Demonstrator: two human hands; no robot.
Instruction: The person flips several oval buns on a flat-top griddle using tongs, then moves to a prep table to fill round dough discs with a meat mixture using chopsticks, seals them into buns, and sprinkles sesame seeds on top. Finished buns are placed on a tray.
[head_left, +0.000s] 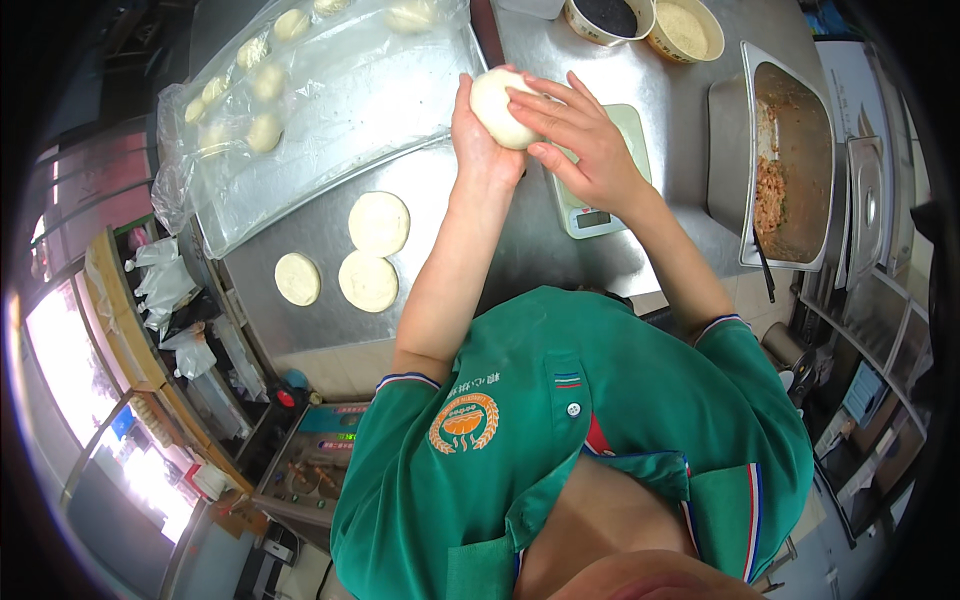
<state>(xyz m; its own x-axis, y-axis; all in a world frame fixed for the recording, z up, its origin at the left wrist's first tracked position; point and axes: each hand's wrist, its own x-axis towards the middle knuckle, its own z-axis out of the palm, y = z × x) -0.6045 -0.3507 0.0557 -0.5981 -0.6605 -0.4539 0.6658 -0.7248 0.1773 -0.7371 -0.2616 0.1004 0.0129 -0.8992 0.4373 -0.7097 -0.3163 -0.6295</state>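
Note:
A round, pale ball of dough (501, 109) rests in my left hand (484, 142), whose fingers curl round its left side and underside. My right hand (581, 135) lies over the ball's right side with fingers spread, touching it. Beneath my right hand stands a digital kitchen scale (592, 217), partly hidden by that hand. Three flattened dough rounds lie on the steel table to the left of my left forearm: an upper one (379, 223), a lower one (368, 281) touching it, and a smaller one (298, 279) apart.
At upper left, a metal tray (330, 180) under plastic film holds several dough balls (265, 133). A deep steel pan (806, 135) with a meat-like filling (770, 191) stands at right. Bowls of dark filling (611, 16) and pale crumbs (682, 30) sit at the top.

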